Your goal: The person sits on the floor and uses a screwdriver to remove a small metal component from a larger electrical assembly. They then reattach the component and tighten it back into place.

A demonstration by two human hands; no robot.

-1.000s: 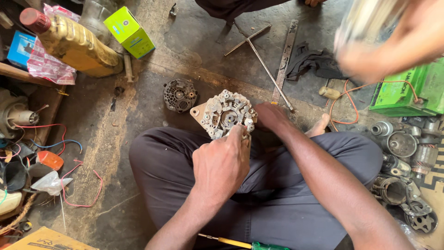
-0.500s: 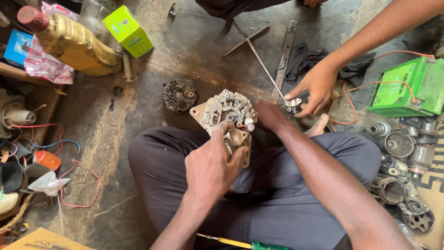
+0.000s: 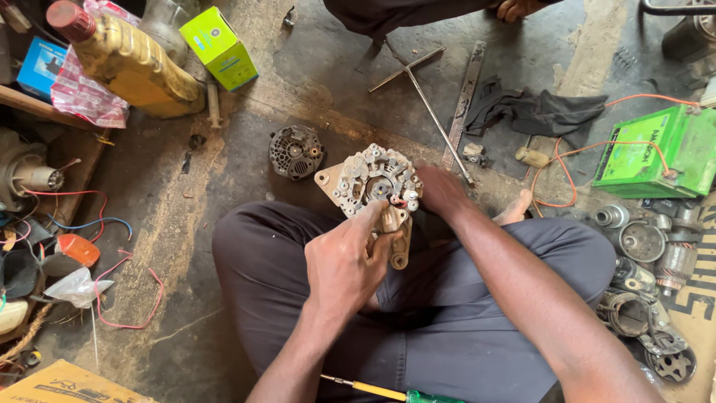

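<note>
I sit cross-legged on a stained concrete floor with an alternator housing [image 3: 371,181] held over my lap. Its round face with bolts and copper parts points up at me. My left hand [image 3: 347,261] grips its lower mounting lug, thumb and fingers wrapped around it. My right hand [image 3: 440,191] holds the housing's right rim from behind. A second round alternator part [image 3: 295,151], dark and finned, lies on the floor just left of the housing.
A T-handle wrench [image 3: 429,97] and flat metal bar [image 3: 465,97] lie ahead, beside a dark rag [image 3: 533,110]. A green battery [image 3: 660,153] with orange wires stands at right above several alternator parts [image 3: 645,298]. An oil jug [image 3: 127,63], green box [image 3: 218,46] and yellow-handled screwdriver [image 3: 373,389] are near. Another person sits at the top edge.
Another person's arm reached in from the upper right to the floor beside the wrench, then withdrew out of view. My hands kept hold of the housing, shifting it slightly.
</note>
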